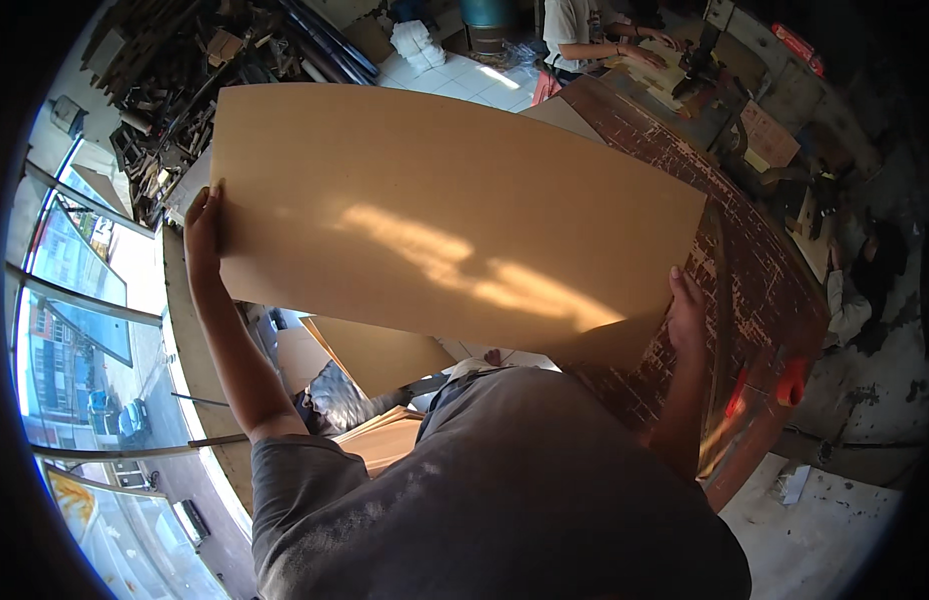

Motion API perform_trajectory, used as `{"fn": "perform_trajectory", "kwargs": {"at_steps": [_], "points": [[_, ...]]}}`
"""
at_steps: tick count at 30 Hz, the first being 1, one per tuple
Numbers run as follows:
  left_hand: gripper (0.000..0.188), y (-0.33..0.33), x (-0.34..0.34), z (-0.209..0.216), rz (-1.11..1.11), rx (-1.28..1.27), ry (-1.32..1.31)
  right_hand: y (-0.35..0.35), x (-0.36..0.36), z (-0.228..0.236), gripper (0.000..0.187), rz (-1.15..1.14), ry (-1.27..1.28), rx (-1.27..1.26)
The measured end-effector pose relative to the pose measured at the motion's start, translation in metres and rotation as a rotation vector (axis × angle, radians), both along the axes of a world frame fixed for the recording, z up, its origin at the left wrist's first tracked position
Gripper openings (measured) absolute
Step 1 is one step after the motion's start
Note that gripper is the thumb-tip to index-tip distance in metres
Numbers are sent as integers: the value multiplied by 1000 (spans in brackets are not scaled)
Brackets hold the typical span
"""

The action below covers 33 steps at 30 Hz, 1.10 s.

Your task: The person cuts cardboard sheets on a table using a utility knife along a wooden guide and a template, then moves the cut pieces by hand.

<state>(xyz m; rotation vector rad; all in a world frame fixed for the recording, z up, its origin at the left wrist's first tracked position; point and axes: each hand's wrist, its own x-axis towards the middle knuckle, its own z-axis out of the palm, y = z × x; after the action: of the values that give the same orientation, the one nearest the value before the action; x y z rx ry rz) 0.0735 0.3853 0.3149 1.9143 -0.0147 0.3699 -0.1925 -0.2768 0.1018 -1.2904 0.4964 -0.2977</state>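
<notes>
A large tan sheet of cardboard (405, 200) spans the space in front of me, raised above the floor and partly over the worn table. My left hand (203, 228) is closed round its left edge, with the fingers partly behind the sheet. At the opposite end my right hand (687, 305) grips the right edge near the lower corner; the thumb shows and the other fingers are mostly hidden. A band of sunlight crosses the sheet's lower middle. Below it, more tan sheets (380, 355) lean close to my body.
To the right stands a table (775, 290) with a worn red-brown top, bearing a red object (791, 383). Another person (575, 35) works at a bench beyond it. A pile of scrap strips (175, 110) fills the far left. Windows (75, 270) line the left side.
</notes>
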Motion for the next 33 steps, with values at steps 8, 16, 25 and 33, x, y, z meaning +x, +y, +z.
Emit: {"fn": "perform_trajectory", "kwargs": {"at_steps": [8,16,25,33], "points": [[49,155,-167,210,393,309,-207,49,57,-5,28,452,66,-14],[43,169,-289,262,738,393,-58,44,70,-50,37,493,212,-67],[43,175,-221,114,706,544,170,68,85,-39,37,531,211,-67],[32,124,-109,-122,595,567,472,56,66,-41,33,429,297,-57]]}}
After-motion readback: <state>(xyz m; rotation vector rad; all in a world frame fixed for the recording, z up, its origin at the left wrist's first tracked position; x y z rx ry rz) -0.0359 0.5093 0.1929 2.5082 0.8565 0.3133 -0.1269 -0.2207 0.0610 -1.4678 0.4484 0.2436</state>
